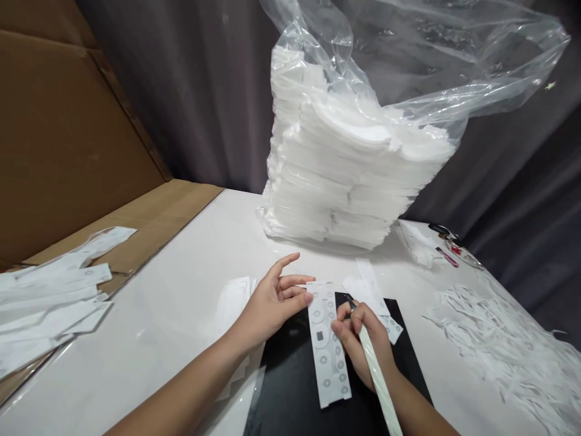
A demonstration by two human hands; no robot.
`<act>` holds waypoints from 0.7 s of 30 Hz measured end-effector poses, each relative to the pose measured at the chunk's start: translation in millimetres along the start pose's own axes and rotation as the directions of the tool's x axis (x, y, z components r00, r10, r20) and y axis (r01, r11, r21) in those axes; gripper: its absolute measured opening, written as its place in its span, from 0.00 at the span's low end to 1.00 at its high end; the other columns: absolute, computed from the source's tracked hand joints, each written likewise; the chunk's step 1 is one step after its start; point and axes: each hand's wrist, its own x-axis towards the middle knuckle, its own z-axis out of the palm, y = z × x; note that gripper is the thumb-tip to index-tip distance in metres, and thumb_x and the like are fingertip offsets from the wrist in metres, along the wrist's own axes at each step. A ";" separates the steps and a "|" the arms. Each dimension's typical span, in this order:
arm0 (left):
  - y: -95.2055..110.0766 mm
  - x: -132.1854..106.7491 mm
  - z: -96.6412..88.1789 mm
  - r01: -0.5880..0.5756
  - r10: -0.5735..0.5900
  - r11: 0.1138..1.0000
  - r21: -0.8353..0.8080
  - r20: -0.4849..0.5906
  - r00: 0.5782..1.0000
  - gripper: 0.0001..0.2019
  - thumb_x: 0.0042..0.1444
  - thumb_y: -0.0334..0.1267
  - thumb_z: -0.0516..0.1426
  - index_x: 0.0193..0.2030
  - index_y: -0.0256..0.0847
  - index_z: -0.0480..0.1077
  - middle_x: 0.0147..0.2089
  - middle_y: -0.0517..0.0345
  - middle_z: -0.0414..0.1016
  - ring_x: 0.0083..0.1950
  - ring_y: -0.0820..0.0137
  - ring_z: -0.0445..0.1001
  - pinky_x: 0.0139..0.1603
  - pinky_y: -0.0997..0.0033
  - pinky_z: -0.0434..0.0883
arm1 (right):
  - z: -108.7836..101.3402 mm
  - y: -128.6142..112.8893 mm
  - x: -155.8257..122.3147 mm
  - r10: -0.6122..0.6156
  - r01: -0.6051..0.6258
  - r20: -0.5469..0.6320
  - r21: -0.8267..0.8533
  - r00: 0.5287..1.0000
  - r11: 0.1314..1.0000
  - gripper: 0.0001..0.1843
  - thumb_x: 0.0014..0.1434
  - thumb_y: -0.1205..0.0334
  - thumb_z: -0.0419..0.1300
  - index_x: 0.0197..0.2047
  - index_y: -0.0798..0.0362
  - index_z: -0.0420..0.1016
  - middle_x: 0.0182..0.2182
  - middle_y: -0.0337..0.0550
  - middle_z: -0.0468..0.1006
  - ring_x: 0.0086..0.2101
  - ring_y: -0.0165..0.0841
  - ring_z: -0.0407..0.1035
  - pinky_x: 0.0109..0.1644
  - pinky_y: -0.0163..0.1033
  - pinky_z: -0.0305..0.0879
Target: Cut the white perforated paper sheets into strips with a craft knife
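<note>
Showing over a black mat: one white strip, printed with grey rings and a dark square, finer marks too small to read. Left hand, ten o'clock of it, thumb touching its edge; whether pinched, I cannot tell. Right hand, three o'clock, clamped on a white-handled tool. Bagged white sheets, twelve o'clock; shredded scraps, farther three.

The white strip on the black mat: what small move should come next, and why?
Perhaps slide the left hand lower on the strip to steady it: that hand sits only at the upper left edge, nothing holds the lower end, and the right hand grips a white-handled tool, tip near the upper right edge.
</note>
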 end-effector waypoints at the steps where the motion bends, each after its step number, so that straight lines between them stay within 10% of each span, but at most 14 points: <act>1: 0.7 0.1 0.2 0.012 -0.012 1.000 0.000 -0.007 1.000 0.38 0.48 0.37 0.66 0.63 0.44 0.52 0.45 0.54 0.75 0.37 0.74 0.74 0.43 0.69 0.71 | 0.1 1.3 -0.6 0.004 -0.004 0.000 0.011 1.000 1.000 0.17 0.59 0.66 0.58 0.26 0.49 0.50 0.28 0.35 0.67 0.22 0.23 0.56 0.23 0.30 0.53; 7: 4.4 2.4 0.9 0.042 -0.042 0.998 0.040 -0.002 0.999 0.34 0.46 0.33 0.62 0.60 0.45 0.56 0.33 0.65 0.71 0.31 0.75 0.70 0.33 0.74 0.70 | -1.3 4.5 -2.5 0.155 -0.161 0.089 0.065 0.984 0.985 0.18 0.58 0.62 0.58 0.27 0.49 0.48 0.35 0.38 0.68 0.21 0.22 0.58 0.23 0.30 0.53; 11: 11.1 9.1 -1.7 0.034 -0.026 0.998 0.049 -0.154 0.988 0.28 0.45 0.32 0.56 0.56 0.47 0.61 0.32 0.65 0.65 0.32 0.74 0.69 0.30 0.76 0.70 | -10.2 -8.0 4.3 0.354 -0.339 0.313 -0.103 0.882 0.935 0.19 0.50 0.64 0.63 0.28 0.49 0.50 0.28 0.33 0.66 0.25 0.25 0.58 0.26 0.31 0.55; 14: 20.2 12.3 -13.2 0.080 -0.052 0.986 0.147 -0.185 0.981 0.26 0.46 0.33 0.53 0.56 0.48 0.62 0.33 0.63 0.65 0.36 0.70 0.70 0.33 0.72 0.73 | -20.0 -13.1 11.8 0.404 -0.338 0.245 -0.270 0.881 0.901 0.20 0.49 0.65 0.63 0.26 0.49 0.51 0.20 0.28 0.59 0.23 0.25 0.53 0.27 0.31 0.54; 16: 27.6 10.2 -26.7 0.136 -0.141 0.950 0.281 -0.003 0.990 0.27 0.46 0.33 0.53 0.56 0.48 0.63 0.34 0.62 0.67 0.35 0.69 0.71 0.35 0.69 0.74 | -24.5 -9.5 15.5 0.380 -0.353 0.132 -0.190 0.916 0.916 0.20 0.52 0.62 0.63 0.27 0.49 0.50 0.22 0.30 0.63 0.22 0.25 0.57 0.28 0.32 0.59; 18: 35.0 5.1 -41.4 0.188 -0.346 0.875 0.445 0.304 0.888 0.29 0.46 0.33 0.57 0.58 0.48 0.64 0.34 0.61 0.71 0.33 0.67 0.73 0.34 0.69 0.73 | -25.2 -1.0 17.1 0.354 -0.354 0.052 0.002 0.934 0.935 0.21 0.54 0.57 0.63 0.29 0.48 0.49 0.32 0.35 0.72 0.25 0.26 0.66 0.32 0.35 0.66; 21: 42.2 -1.1 -55.2 0.184 -0.608 0.747 0.639 0.545 0.577 0.33 0.47 0.38 0.62 0.62 0.46 0.63 0.30 0.58 0.75 0.29 0.65 0.74 0.27 0.71 0.70 | -20.2 13.9 15.4 0.331 -0.338 0.070 0.186 0.941 0.922 0.21 0.57 0.52 0.62 0.32 0.47 0.50 0.54 0.47 0.69 0.41 0.32 0.74 0.46 0.44 0.71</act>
